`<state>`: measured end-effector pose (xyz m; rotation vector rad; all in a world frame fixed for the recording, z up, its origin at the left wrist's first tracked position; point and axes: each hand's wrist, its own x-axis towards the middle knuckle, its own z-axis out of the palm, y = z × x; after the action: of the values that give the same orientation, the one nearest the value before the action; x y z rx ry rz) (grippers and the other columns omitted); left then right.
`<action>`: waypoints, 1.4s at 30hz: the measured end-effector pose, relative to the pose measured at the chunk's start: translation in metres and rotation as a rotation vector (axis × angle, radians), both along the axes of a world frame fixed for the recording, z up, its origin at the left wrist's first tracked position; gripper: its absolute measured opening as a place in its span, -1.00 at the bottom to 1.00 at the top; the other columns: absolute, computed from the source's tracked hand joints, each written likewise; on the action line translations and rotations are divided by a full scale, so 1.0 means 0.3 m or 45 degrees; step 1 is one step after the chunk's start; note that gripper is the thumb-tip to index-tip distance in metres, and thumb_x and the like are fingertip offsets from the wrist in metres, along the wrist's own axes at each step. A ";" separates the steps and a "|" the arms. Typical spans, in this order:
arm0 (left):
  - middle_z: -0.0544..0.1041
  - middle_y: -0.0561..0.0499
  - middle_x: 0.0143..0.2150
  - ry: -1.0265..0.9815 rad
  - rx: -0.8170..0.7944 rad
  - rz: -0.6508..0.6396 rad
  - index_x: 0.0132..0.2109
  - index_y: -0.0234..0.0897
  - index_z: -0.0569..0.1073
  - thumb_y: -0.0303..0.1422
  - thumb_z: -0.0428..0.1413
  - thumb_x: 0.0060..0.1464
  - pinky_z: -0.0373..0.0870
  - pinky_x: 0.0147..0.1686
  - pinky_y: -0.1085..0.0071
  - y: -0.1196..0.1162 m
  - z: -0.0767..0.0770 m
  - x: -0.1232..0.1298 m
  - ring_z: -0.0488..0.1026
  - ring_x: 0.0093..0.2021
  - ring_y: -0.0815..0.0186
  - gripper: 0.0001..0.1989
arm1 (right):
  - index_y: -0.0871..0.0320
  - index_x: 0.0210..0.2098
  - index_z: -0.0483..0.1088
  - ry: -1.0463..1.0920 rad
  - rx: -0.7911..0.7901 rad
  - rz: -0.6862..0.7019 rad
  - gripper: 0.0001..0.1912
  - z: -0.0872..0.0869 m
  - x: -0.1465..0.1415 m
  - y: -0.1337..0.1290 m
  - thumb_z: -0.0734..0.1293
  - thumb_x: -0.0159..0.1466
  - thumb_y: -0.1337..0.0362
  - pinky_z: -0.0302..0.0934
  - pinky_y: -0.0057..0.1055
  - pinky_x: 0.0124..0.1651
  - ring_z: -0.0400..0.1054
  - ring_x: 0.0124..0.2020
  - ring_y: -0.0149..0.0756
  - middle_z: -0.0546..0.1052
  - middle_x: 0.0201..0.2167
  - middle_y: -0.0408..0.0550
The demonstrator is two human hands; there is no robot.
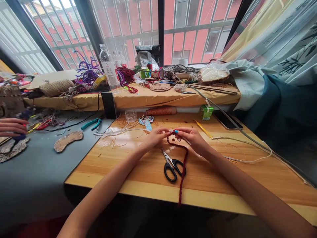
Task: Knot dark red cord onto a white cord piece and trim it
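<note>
My left hand (158, 136) and my right hand (194, 138) meet above the wooden table, fingertips pinched together on the end of a dark red yarn (184, 165). From the fingers the yarn bends to the right, then runs down over the table's front edge. A small bright blue spot (176, 131) shows at my right fingertips; I cannot tell what it is. Under the hands lie black-handled scissors (170, 169), blades slightly apart, with the yarn crossing their right handle. Small dark red bits lie on the wood close to the fingers.
Behind the hands are a patterned blue piece (146, 123), a clear cup (130, 116) and a spool of orange-brown cord (160, 110). A green box (206, 112), phone (227, 119) and yellow knife (203, 129) lie right. Teal pliers (91, 124) and another person's hand (12, 127) are left.
</note>
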<state>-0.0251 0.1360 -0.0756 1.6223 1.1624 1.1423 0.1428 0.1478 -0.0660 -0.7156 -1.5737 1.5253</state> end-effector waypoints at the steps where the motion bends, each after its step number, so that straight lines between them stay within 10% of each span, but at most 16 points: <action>1: 0.36 0.04 -0.44 0.037 0.055 0.040 -0.38 -0.32 0.50 -0.30 0.12 -0.16 0.14 -0.40 0.52 0.004 -0.002 -0.005 0.26 -0.40 0.43 -0.82 | 0.20 -0.40 0.47 -0.016 -0.010 0.010 -0.80 -0.001 -0.001 0.000 0.32 0.02 0.22 0.06 -0.44 -0.38 0.19 -0.49 -0.45 0.42 -0.52 -0.11; 10: 0.41 0.05 -0.53 -0.293 -0.295 0.051 -0.29 -0.36 0.40 -0.39 0.03 -0.11 -0.07 -0.71 0.58 -0.010 0.022 0.007 0.09 -0.72 0.58 -0.81 | 0.22 -0.47 0.47 0.017 -0.121 -0.108 -0.84 0.010 -0.004 0.003 0.34 -0.04 0.26 0.03 -0.48 -0.42 0.16 -0.53 -0.49 0.39 -0.58 -0.14; 18: 0.39 -0.06 -0.09 -0.686 -0.228 0.153 -0.21 -0.32 0.41 -0.47 0.05 -0.17 0.18 -0.59 0.62 0.006 0.036 -0.038 0.26 -0.48 0.54 -0.72 | 0.20 -0.48 0.48 0.032 -0.270 -0.056 -0.86 0.007 0.002 0.010 0.36 -0.07 0.29 0.06 -0.51 -0.41 0.18 -0.53 -0.52 0.43 -0.52 -0.13; 23: 0.40 -0.01 -0.19 -0.593 -0.108 0.282 -0.22 -0.30 0.40 -0.39 0.09 -0.14 0.24 -0.52 0.60 0.017 0.051 -0.055 0.31 -0.43 0.50 -0.75 | 0.19 -0.53 0.47 0.112 -0.303 -0.161 -0.86 0.020 -0.002 0.007 0.40 -0.12 0.28 0.06 -0.53 -0.44 0.15 -0.56 -0.54 0.40 -0.60 -0.17; 31: 0.31 0.06 -0.68 -0.233 -0.541 -0.587 -0.24 -0.44 0.44 -0.04 -0.15 0.02 -0.13 -0.75 0.56 -0.039 0.047 -0.007 0.08 -0.76 0.57 -0.48 | 0.13 -0.48 0.48 0.230 -0.271 -0.226 -0.81 0.029 0.000 0.005 0.40 -0.13 0.24 0.11 -0.50 -0.37 0.20 -0.51 -0.50 0.45 -0.50 -0.15; 42: 0.43 -0.04 -0.23 -0.773 -0.526 -0.325 -0.06 -0.21 0.29 -0.25 0.06 -0.04 0.10 -0.70 0.64 -0.017 0.043 -0.011 0.22 -0.62 0.58 -0.65 | 0.14 -0.45 0.48 0.048 -0.238 -0.059 -0.84 0.043 0.016 -0.012 0.34 -0.05 0.26 0.10 -0.45 -0.33 0.20 -0.48 -0.45 0.45 -0.47 -0.11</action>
<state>-0.0283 0.1308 -0.0628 0.9723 0.7066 1.0385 0.1477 0.1443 -0.0530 -0.8160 -1.3900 1.6567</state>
